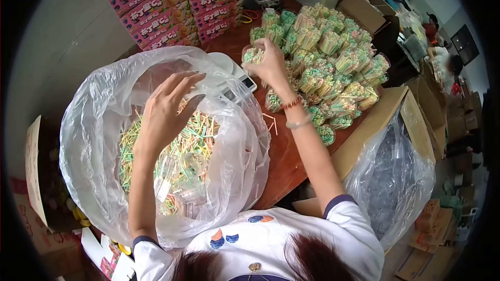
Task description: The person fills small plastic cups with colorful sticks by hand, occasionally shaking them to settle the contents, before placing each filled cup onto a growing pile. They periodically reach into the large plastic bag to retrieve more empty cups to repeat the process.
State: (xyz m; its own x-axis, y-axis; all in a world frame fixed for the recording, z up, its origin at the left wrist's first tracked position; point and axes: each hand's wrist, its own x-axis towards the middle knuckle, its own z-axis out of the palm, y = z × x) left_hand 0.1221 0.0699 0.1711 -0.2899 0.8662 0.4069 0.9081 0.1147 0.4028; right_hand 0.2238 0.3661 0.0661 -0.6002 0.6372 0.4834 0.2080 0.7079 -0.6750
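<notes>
My right hand (269,65) grips a clear cup of coloured sticks (252,56) beside the front of a large group of similar filled cups (330,47). My left hand (165,105) hangs over a big clear plastic bag (96,104), its fingers stretched and apart, holding nothing. Inside the bag lies a heap of loose thin sticks (208,127) in green, yellow and pink, with several clear empty cups (192,165) on top. Between my hands stands a white scale (237,87), partly covered by the bag's edge.
Stacked pink printed boxes (151,8) stand at the back left. On the right, an open carton (364,130) lined with plastic holds clear cups. A few loose sticks (272,122) lie on the brown table (284,161). Other people are in the far right background.
</notes>
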